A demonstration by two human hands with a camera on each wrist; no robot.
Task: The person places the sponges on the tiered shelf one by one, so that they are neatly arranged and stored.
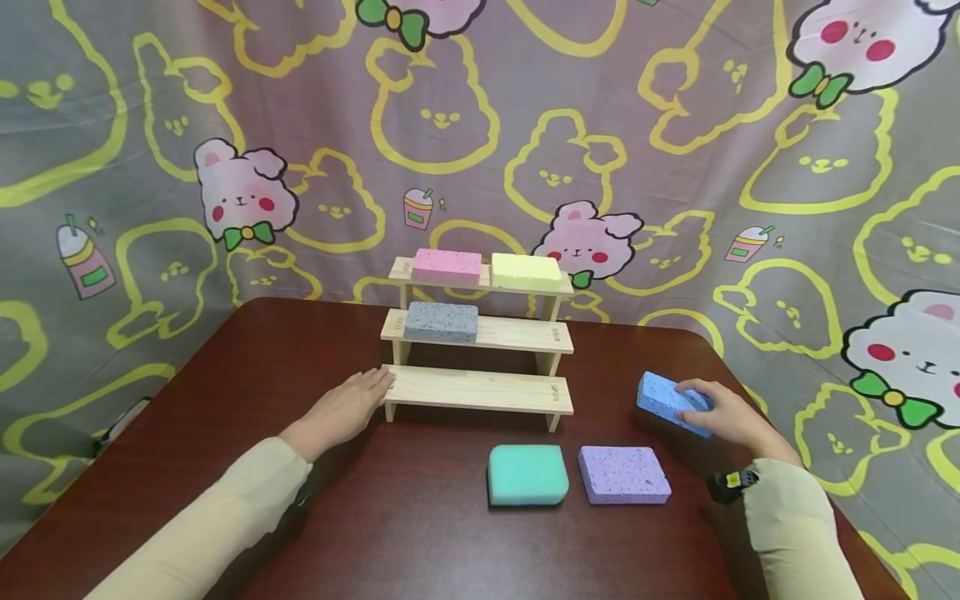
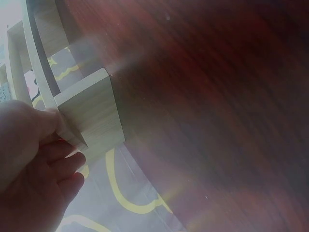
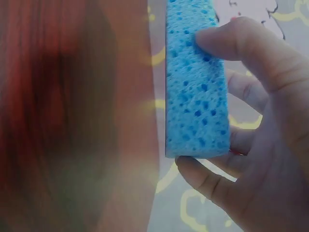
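Note:
My right hand [image 1: 723,412] grips a blue sponge [image 1: 660,398] at the right of the table, thumb on one face and fingers round the other side. In the right wrist view the pitted blue sponge [image 3: 195,106] stands on edge in the grasp. My left hand [image 1: 345,410] holds the left end of the lowest board of a three-step wooden rack [image 1: 472,389]. The left wrist view has the thumb and fingers about that board's end [image 2: 72,135]. A teal sponge [image 1: 528,475] and a purple sponge [image 1: 624,475] lie in front of the rack.
On the rack's top step sit a pink sponge [image 1: 447,266] and a yellow sponge [image 1: 525,272]. A grey sponge [image 1: 441,322] lies on the left of the middle step. Behind the dark wooden table [image 1: 405,533] hangs a patterned curtain [image 1: 465,83].

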